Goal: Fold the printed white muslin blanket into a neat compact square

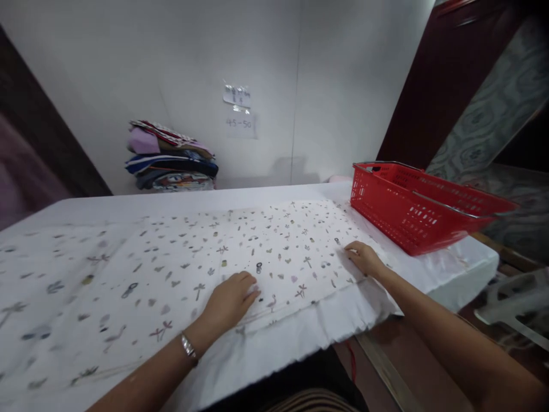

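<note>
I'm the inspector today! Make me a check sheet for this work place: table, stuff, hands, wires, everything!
Surface: table with a white cover.
Job's things: patterned cloth, spread out, some creases.
Clutter: red basket at the right end; folded fabrics piled near the far edge.
Hands: left hand and right hand on the cloth, fingers slightly bent.
Cables: nothing seen.
Surroundings: pale wall, paper notes.

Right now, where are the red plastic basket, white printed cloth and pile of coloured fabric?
Red plastic basket (392,207), head view: near side wall.
White printed cloth (193,257), head view: middle of printed surface.
Pile of coloured fabric (180,165), head view: dark middle layer.
</note>
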Available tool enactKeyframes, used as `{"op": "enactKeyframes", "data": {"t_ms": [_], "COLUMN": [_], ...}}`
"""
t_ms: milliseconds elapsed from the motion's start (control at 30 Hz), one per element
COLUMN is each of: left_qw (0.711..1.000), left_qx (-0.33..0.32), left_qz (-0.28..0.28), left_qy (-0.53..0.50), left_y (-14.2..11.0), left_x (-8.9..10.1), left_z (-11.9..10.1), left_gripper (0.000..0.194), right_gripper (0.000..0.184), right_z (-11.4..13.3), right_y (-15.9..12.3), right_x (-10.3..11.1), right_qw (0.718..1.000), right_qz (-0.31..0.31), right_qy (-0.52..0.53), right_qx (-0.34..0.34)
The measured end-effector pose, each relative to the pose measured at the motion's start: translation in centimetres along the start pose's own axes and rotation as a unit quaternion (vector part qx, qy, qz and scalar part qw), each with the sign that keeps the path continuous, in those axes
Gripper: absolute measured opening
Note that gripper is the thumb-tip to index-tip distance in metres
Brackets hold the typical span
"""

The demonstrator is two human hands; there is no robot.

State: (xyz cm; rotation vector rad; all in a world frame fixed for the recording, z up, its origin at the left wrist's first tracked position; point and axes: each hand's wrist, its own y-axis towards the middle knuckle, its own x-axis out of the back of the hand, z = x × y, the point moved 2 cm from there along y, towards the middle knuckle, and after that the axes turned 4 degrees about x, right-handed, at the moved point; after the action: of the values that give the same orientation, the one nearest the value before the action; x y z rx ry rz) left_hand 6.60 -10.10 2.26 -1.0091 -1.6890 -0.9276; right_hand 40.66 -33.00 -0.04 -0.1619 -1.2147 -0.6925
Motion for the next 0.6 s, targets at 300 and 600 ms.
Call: {"op": "enactKeyframes", "data": {"t_ms": [300, 600], "left_qw": [0.992, 0.989], "left_qx": [0.092, 0.118], "left_qz": [-0.024, 0.012], "left_qy": [0.088, 0.083], "left_y": [3.8, 9.1], "left_x": [-0.6, -0.8], "left_z": [7.2, 11.0], "left_gripper": [0.042, 0.05], "right_gripper": [0.032, 0.041], "right_z": [3.3, 4.7], "right_y": [5.7, 13.3], "right_x": [-4.6, -8.5], "right_qw": [0.993, 0.981], "right_qz": [0.009, 0.059], "right_qy": [0.01, -0.058], "right_qx": [0.115, 0.178]}}
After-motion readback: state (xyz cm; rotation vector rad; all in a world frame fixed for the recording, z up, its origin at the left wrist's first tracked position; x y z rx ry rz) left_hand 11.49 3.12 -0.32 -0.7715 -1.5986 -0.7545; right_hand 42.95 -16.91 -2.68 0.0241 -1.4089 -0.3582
